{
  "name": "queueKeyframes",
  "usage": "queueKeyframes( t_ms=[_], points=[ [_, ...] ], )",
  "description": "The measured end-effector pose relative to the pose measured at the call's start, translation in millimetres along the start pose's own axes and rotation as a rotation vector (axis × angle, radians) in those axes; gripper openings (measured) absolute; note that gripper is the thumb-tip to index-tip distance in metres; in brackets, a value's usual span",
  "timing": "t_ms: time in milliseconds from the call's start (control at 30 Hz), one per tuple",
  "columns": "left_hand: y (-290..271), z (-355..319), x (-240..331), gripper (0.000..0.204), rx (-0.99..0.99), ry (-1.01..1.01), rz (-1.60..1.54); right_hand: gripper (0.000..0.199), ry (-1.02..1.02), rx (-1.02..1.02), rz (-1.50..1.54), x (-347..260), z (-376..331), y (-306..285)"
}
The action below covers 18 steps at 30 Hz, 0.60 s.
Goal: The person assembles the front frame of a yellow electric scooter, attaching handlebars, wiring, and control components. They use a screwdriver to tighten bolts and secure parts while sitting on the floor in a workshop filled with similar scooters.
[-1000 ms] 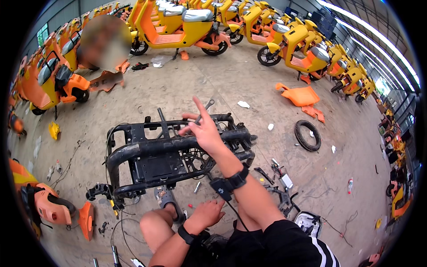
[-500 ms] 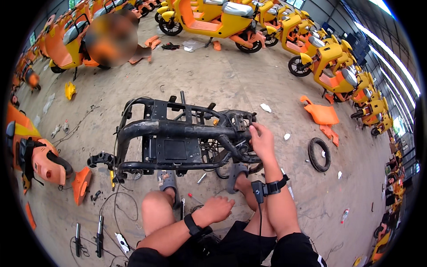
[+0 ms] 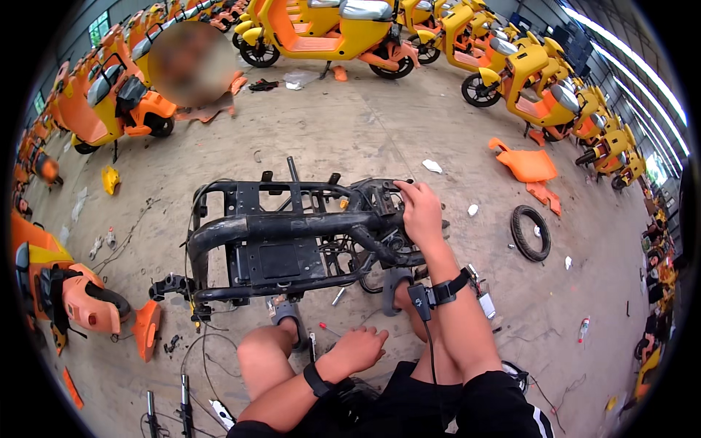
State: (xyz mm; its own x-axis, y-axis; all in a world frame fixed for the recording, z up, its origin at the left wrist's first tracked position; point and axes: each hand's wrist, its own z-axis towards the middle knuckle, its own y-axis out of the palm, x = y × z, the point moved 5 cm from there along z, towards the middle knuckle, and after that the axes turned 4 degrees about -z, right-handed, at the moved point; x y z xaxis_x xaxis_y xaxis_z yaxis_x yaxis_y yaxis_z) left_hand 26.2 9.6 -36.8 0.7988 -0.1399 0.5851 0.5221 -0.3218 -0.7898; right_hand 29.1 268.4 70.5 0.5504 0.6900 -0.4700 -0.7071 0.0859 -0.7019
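A bare black scooter frame (image 3: 292, 226) lies across the floor in front of my feet. My right hand (image 3: 423, 212) is at its right end, fingers bent over the bracket at the far corner; the fingertips are partly hidden. Near my lap, my left hand (image 3: 356, 352) hangs loose, its fingers slightly bent and apart, with nothing seen in it. A dark strap circles each wrist, and the right one carries a small black box (image 3: 420, 301) with a cable.
A front fork part (image 3: 171, 283) and cables lie left of the frame. Shock absorbers (image 3: 185, 405) rest at lower left. To the right are a tire (image 3: 531, 233) and an orange panel (image 3: 527, 162). Yellow scooters (image 3: 321, 33) line the back. A blurred person (image 3: 191, 66) is at far left.
My right hand has moved along the frame's right end toward its far corner. The left hand stays near my lap. The whole view has shifted slightly.
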Motion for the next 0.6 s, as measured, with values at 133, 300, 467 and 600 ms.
queueKeyframes(
  t_ms=[133,300,467,600],
  points=[
    [1.8,-2.5,-0.5,0.042,0.004,-0.008,0.000,0.022,-0.061,0.020,-0.046,3.5,-0.7,2.9],
    [0.4,-5.8,-0.2,0.042,0.026,-0.013,0.001,0.022,-0.040,0.009,-0.046,3.7,1.1,2.5],
    [-1.0,-7.6,-4.3,0.037,0.066,-0.010,0.006,0.022,-0.069,0.017,-0.063,6.4,3.4,-1.8],
    [0.9,-3.1,-5.0,0.042,0.034,-0.006,0.001,0.023,-0.039,-0.021,0.051,10.6,2.8,-0.9]
  ],
)
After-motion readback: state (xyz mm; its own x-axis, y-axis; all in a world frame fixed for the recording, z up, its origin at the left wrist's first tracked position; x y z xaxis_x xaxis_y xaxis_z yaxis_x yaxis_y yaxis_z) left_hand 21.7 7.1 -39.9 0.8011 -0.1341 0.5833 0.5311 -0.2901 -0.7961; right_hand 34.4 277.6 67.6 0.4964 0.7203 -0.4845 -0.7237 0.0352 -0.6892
